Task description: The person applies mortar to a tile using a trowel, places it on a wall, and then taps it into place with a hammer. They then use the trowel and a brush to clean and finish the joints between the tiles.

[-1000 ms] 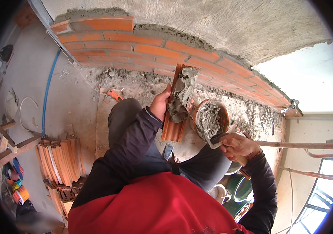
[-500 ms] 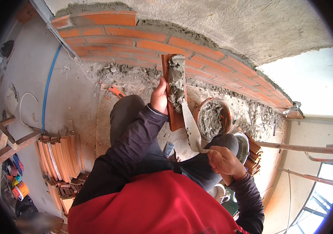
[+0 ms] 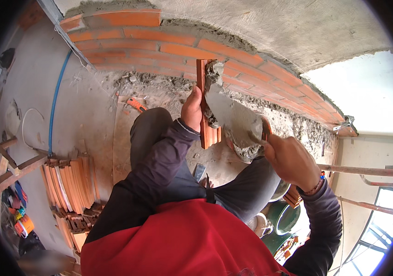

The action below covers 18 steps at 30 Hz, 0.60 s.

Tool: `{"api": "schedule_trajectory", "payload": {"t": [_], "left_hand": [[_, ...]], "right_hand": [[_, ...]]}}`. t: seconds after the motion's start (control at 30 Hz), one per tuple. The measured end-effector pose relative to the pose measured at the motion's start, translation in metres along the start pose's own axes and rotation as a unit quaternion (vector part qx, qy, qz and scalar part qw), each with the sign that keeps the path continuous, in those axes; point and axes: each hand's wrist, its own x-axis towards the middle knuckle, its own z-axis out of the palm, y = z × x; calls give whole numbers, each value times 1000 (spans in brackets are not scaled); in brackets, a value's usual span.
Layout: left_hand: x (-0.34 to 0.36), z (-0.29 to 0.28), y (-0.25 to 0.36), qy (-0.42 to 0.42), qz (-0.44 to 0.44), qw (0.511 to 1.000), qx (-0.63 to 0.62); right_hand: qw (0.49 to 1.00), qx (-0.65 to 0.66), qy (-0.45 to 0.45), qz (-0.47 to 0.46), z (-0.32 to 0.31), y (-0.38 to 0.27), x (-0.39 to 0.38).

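Left hand [image 3: 191, 109]: gripping brick [image 3: 212, 137] | Right hand [image 3: 291, 162]: gripping trowel [image 3: 237, 118], blade against brick's mortar [image 3: 214, 72] | Bucket [image 3: 266, 126]: behind trowel, partly hidden | Wall [image 3: 141, 45]: orange brickwork

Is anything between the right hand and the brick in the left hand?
Yes: the trowel, gripped by the right hand, spans that gap, its blade reaching the mortar on the brick. The bucket sits beneath, partly hidden. The left hand grips the brick directly.

Glaring window [image 3: 391, 198], bent edges, dark corners
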Motion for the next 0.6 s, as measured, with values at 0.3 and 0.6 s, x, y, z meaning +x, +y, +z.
{"api": "schedule_trajectory", "payload": {"t": [0.3, 0.6], "left_hand": [[-4, 2, 5, 7, -15, 1000, 2], [0, -12, 7, -59, -54, 993, -90]], "right_hand": [[995, -67, -39, 55, 4, -5, -27], [997, -49, -29, 60, 27, -5, -37]]}}
